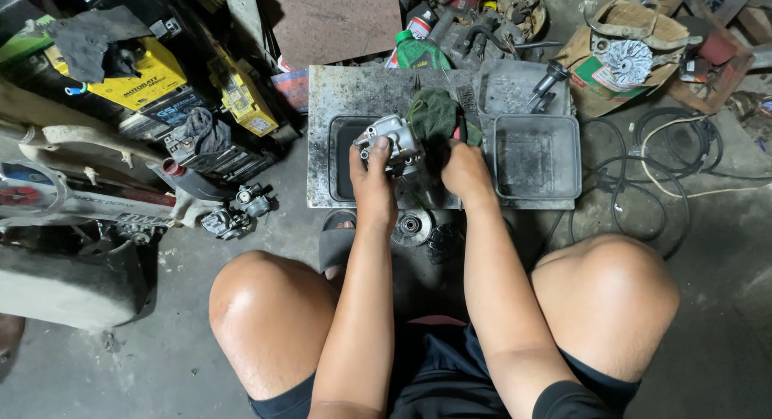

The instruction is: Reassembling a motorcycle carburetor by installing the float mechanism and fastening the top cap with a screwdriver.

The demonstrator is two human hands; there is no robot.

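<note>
Fingers of the left hand (371,171) pinch a grey metal carburettor (389,141) over a black tray (342,158); the right hand (465,171) presses a green rag (434,113) against it. Yellow boxes (149,77) lie far left, a torn cardboard package (623,57) far right.

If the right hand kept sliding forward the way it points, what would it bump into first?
Probably the dark green rag, which the right hand already touches or grips. Beyond it lies the grey metal board; depth is hard to judge.

grey metal carburetor (389,142), held above tray, green rag (434,113) beside
</note>
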